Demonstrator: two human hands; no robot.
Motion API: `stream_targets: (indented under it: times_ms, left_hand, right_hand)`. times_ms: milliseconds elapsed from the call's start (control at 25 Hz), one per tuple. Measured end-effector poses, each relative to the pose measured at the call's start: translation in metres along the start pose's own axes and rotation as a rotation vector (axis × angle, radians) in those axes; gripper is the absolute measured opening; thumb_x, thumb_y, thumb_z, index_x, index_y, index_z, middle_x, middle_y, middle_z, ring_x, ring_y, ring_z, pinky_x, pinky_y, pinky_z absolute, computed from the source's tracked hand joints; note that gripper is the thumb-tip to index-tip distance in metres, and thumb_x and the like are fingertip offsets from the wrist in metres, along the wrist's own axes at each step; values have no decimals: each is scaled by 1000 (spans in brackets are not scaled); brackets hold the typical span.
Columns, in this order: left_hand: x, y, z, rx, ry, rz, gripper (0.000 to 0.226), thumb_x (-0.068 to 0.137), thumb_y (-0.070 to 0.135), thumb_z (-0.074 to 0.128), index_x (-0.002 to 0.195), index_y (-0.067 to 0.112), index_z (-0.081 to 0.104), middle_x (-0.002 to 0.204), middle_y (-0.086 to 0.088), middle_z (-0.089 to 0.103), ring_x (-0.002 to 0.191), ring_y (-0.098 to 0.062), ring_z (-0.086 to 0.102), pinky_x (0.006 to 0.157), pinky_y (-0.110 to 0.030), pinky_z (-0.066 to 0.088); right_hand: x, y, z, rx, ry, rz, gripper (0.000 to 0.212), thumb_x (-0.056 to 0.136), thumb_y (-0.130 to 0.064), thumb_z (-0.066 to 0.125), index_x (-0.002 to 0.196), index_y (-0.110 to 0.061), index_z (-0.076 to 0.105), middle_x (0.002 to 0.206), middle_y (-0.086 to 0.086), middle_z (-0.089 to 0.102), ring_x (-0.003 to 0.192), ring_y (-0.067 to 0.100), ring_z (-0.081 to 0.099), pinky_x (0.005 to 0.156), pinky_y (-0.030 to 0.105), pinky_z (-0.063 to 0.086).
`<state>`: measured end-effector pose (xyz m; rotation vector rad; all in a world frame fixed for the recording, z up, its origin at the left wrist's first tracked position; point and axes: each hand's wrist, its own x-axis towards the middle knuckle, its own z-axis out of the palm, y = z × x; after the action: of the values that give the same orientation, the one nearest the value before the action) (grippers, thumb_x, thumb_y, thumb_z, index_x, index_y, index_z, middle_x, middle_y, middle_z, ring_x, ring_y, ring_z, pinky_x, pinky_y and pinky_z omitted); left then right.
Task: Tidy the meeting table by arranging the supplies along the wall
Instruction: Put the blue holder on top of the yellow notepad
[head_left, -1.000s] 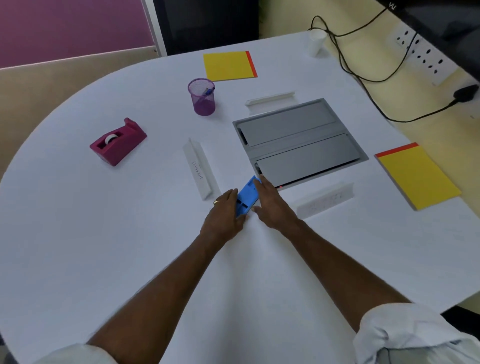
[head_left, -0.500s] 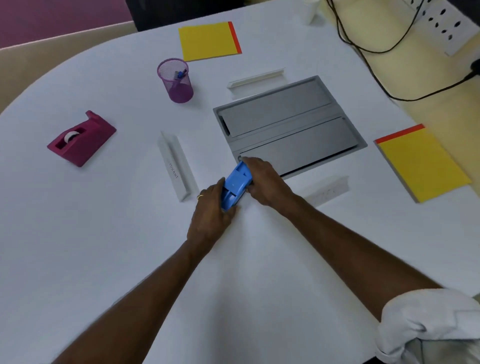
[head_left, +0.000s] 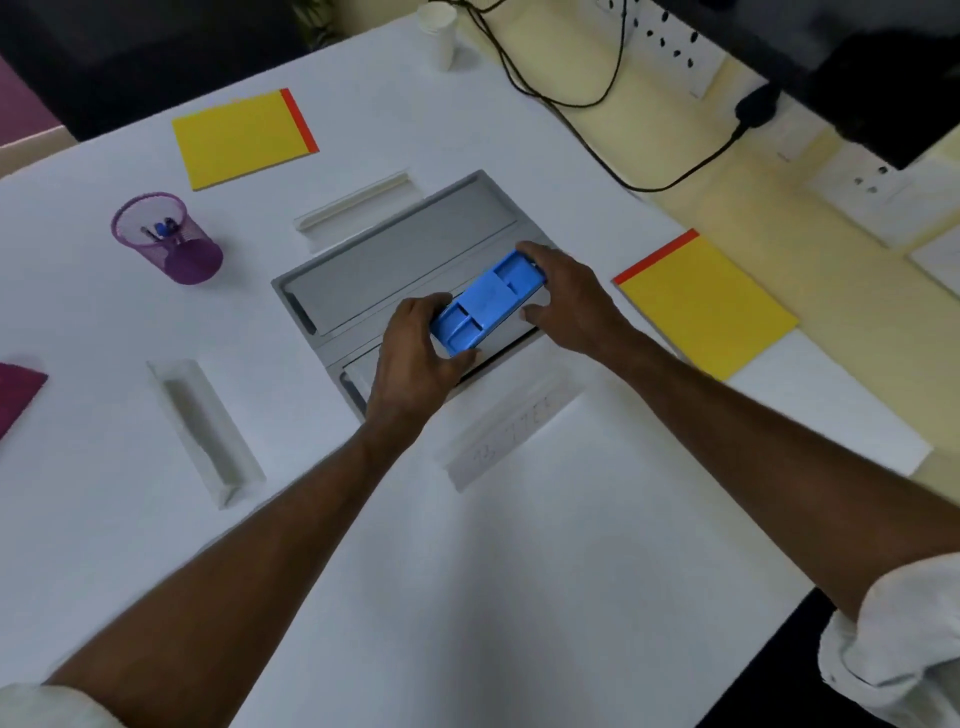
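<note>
Blue plastic, ribbed into compartments: the desk organiser tray (head_left: 488, 303) sits between my two hands, held above the grey cable hatch (head_left: 400, 270) set into the white worktop (head_left: 467, 597). My left hand (head_left: 415, 358) has its fingers (head_left: 426, 312) curled round the near end, thumb beneath; my right hand (head_left: 566, 296) pinches the far end, fingertips over the top corner and thumb on the near edge. So both are clamped on the tray, neither free. Its long axis runs from near-left to far-right, pointing roughly at the cream wall (head_left: 779, 249) with its sockets. The right hand is the nearer to that wall, so I judge it should lead the carry. The yellow notepad (head_left: 706, 306) lies on the worktop just beside my right wrist, between tray and wall edge, and may need passing over.
</note>
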<state>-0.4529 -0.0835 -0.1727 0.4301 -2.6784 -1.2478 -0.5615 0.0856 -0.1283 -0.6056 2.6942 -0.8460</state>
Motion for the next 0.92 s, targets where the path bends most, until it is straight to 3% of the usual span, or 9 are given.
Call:
stream_targets:
  times_ms: [120, 280, 480, 600, 680, 800, 920]
  left_hand:
    - [30, 26, 35, 37, -48, 82, 63, 75, 28, 84, 130, 17, 55, 122, -1, 59, 108, -10, 53, 93, -25, 50]
    - [65, 58, 92, 17, -114, 104, 60, 74, 26, 85, 127, 16, 57, 119, -2, 61, 102, -6, 49, 79, -7, 36]
    - [118, 80, 151, -23, -138, 119, 57, 72, 30, 85, 122, 15, 60, 109, 5, 55, 97, -7, 50, 76, -12, 41]
    - [154, 83, 181, 6, -147, 137, 54, 74, 24, 80, 123, 16, 60, 117, -1, 58, 98, -6, 49, 79, -12, 46]
    - [169, 85, 196, 10, -180, 149, 56, 77, 26, 80, 128, 15, 57, 123, -4, 57, 102, -6, 48, 76, -6, 38]
    - [186, 82, 214, 43, -280, 197, 64, 79, 30, 79, 134, 14, 53, 129, -5, 55, 112, -13, 51, 87, -16, 41]
    - [191, 79, 221, 53, -339, 264, 65, 81, 39, 76, 137, 15, 52, 131, -5, 56, 119, -16, 52, 96, -23, 43]
  right_hand:
    - [3, 48, -28, 56, 17, 74, 77, 85, 1, 71, 151, -8, 33, 147, 14, 48, 137, 26, 46, 113, 39, 44]
    - [13, 106, -52, 81, 81, 133, 71, 86, -2, 68, 149, -9, 37, 145, 12, 51, 134, 25, 49, 112, 38, 44]
    - [52, 162, -74, 23, 126, 159, 62, 86, -6, 64, 145, -10, 45, 142, 9, 55, 131, 22, 53, 109, 33, 45]
    - [79, 191, -81, -28, 147, 173, 59, 86, -10, 63, 143, -10, 48, 142, 11, 56, 131, 22, 53, 109, 31, 44]
    - [92, 206, -85, -42, 155, 174, 58, 86, -12, 63, 142, -9, 49, 143, 10, 55, 132, 21, 53, 109, 27, 43]
    - [111, 224, -90, -55, 169, 183, 54, 86, -14, 61, 140, -10, 53, 139, 9, 58, 127, 19, 55, 105, 26, 46]
    - [113, 235, -85, -111, 93, 146, 46, 88, -12, 56, 134, -6, 55, 134, 14, 59, 122, 26, 57, 103, 37, 49]
